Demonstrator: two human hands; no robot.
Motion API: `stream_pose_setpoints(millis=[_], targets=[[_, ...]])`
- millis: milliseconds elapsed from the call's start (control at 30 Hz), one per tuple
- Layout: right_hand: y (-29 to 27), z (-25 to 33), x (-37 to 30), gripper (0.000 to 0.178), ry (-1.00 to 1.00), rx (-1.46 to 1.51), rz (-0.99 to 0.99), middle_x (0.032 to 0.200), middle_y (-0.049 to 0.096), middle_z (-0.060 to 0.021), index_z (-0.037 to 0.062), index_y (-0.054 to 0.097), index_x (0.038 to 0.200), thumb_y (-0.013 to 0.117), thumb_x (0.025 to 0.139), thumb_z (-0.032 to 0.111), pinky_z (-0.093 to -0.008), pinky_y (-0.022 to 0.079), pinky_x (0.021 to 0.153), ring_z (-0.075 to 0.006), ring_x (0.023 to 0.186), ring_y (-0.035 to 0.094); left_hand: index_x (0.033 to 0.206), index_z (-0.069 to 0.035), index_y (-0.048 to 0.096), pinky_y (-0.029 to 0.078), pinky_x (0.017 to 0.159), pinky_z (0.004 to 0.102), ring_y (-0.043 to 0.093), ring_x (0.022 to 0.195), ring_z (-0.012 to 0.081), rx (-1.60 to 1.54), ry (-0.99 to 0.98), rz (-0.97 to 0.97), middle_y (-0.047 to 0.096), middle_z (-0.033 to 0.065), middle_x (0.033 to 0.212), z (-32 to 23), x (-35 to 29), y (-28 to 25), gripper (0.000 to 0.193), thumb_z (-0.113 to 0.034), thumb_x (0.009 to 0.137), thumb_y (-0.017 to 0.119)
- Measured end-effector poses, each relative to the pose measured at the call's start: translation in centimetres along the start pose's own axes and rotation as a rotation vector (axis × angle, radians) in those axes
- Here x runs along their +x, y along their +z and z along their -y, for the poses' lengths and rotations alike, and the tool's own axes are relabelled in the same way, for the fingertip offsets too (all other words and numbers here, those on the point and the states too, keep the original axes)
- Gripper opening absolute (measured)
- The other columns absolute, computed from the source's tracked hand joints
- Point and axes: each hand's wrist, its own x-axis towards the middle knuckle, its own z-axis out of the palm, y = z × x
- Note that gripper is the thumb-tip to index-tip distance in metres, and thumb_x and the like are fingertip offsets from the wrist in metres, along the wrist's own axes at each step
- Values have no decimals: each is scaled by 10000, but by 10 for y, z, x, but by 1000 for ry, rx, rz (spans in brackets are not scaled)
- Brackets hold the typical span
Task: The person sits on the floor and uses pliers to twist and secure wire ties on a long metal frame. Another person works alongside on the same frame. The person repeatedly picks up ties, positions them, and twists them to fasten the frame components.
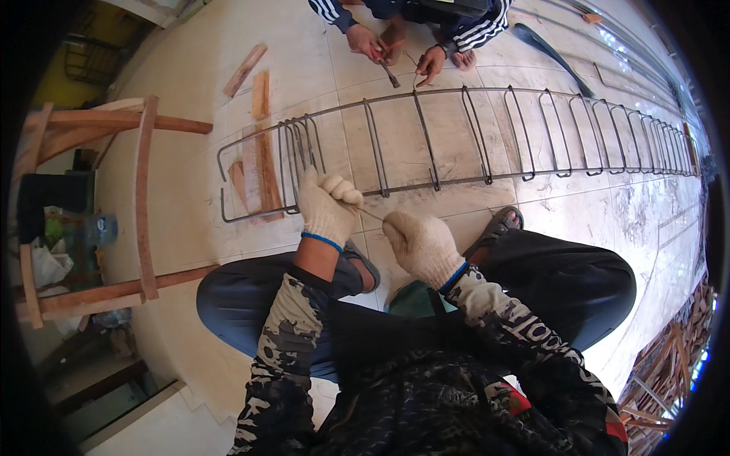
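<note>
A long steel rebar cage, with rods joined by several bent stirrups, lies across the tiled floor in front of me. My left hand, in a cream knitted glove, is closed beside its near rod at the left end. A thin wire spans the gap between my gloves. My right hand, gloved too, is curled round the wire's other end, short of the cage. The fingertips of both hands are partly hidden. Wooden boards lie under the cage's left end.
Across the cage a co-worker crouches, holding red-handled pliers in one hand; the other hand is by the far rod. A wooden frame stands at left. Steel rods lie at the far right, scrap wood at lower right.
</note>
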Motion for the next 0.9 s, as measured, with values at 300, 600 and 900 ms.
stream_pose_setpoints(millis=[300,600,900], targets=[[0,28,-1,135,-147,-64,178,822,716,-185,129,737,1035,680,1017,250,-546,563,689,-443,813,718,631,-243,247,233,489,310,212,482,122,-213,-150,149,203,-71,571,-35,21,-42,422,-274,1019,409],[12,42,-13,208,-72,179,359,878,724,-253,89,713,991,677,1022,291,-570,567,794,-471,897,720,589,-231,271,204,452,326,196,434,127,125,151,310,228,-59,519,-29,-10,-11,528,-346,1096,365],[16,46,-29,175,-4,373,189,899,722,-278,35,747,1048,726,1005,203,-515,580,809,-454,891,738,596,-234,274,196,442,332,206,435,143,169,298,253,240,-39,516,-10,-9,-2,493,-331,1058,419]])
